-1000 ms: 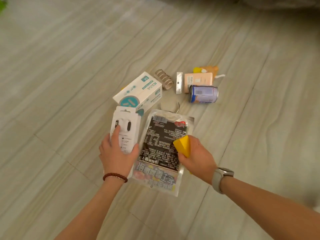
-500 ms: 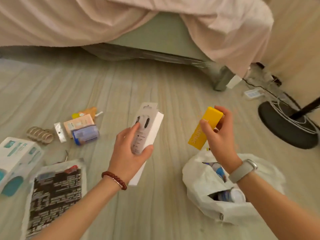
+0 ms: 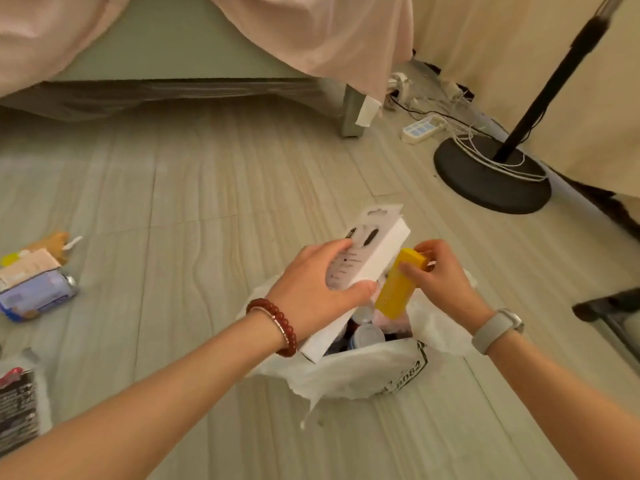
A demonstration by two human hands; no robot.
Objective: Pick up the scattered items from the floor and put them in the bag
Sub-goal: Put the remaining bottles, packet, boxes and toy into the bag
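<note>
Both hands were full over the bag's mouth: the left hand (image 3: pixel 313 292) gripped a long white carton (image 3: pixel 372 263) across its printed face, thumb underneath, and the right hand (image 3: pixel 441 277) pinched a small yellow box (image 3: pixel 396 289) near its upper end with fingers curled round it. Each package was tilted, its lower end dipping toward the opening of the white plastic bag (image 3: pixel 363 370), which sat crumpled on the wood-look floor (image 3: pixel 180 209) between the forearms; whether either one was already touching the contents could not be told. Inside the bag a can's pale round top (image 3: pixel 367 336) and some darker items showed, so part of the gathering appeared done. These two pieces were, by my reading, at the point of being let go, not yet released. Several things remained out on the floor well to the left: a blue can on its side (image 3: pixel 38 297), a pinkish pack (image 3: pixel 26 268) just behind it with an orange wrapper (image 3: pixel 53 242) beyond, and a black-printed pouch (image 3: pixel 17 400) at the frame's lower left edge. More may have lain outside the view. Further off stood a bed draped in pink cloth (image 3: pixel 311 36), a black fan base (image 3: pixel 491 174) wound with white cable, and a white power strip (image 3: pixel 424 128).
</note>
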